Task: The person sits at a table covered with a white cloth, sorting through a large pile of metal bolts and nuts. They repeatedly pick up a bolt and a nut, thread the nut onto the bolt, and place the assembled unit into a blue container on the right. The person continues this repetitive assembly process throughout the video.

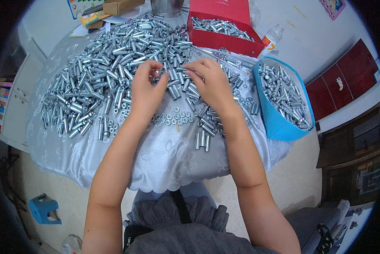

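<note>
Left hand (147,86) has its fingertips pinched on a small metal sleeve (159,72), while the right hand (210,82), fingers curled together, rests just right of it on the pile of sleeves (114,55).

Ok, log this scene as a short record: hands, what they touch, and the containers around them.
left hand: fingertips pinched on a small metal piece, too small to identify
right hand: fingers down on the pile of metal sleeves
loose nuts: scattered on the white tablecloth between the wrists
blue bin: right of the pile, part-filled with sleeves
red box: far side, sleeves inside
</note>
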Tool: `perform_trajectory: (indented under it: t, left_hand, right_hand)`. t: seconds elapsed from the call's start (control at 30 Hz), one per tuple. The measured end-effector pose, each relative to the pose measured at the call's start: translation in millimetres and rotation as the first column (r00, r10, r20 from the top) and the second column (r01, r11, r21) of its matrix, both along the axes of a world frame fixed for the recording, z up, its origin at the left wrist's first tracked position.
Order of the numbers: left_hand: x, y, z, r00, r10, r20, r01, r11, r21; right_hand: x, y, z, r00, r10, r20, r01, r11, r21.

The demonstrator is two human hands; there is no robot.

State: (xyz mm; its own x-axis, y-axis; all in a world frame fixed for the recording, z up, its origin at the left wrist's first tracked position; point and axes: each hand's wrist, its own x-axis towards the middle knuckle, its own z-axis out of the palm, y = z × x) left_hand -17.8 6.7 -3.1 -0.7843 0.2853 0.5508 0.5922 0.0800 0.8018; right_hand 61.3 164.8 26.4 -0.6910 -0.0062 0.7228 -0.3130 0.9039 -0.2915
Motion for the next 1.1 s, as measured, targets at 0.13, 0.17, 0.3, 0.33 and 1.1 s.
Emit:
perform_trajectory:
  t: [0.13,0.17,0.3,0.33,1.1]
  left_hand:
    - [6,-2,5,0.961,0.026,-0.275,-0.063,0.99,-0.128]
    - [5,-3,3,0.941,0.062,-0.332,-0.112,0.985,-0.133]
    - [6,-3,6,0.954,0.01,-0.299,-0.05,0.991,-0.127]
    - [8,-3,7,0.974,-0.029,-0.226,-0.006,0.988,-0.154]
    - [19,8,-8,0.952,-0.288,0.1,0.294,0.954,-0.052]
  right_hand:
    - [0,-10,1,0.995,0.092,0.023,-0.092,0.995,-0.03]
    - [0,-11,2,0.995,0.1,0.03,-0.099,0.995,-0.031]
    - [1,-10,0,0.995,0.097,0.029,-0.097,0.995,-0.01]
    - [1,-10,0,0.995,0.094,0.03,-0.094,0.996,0.006]
    - [5,-24,9,0.915,0.397,0.068,-0.239,0.672,-0.701]
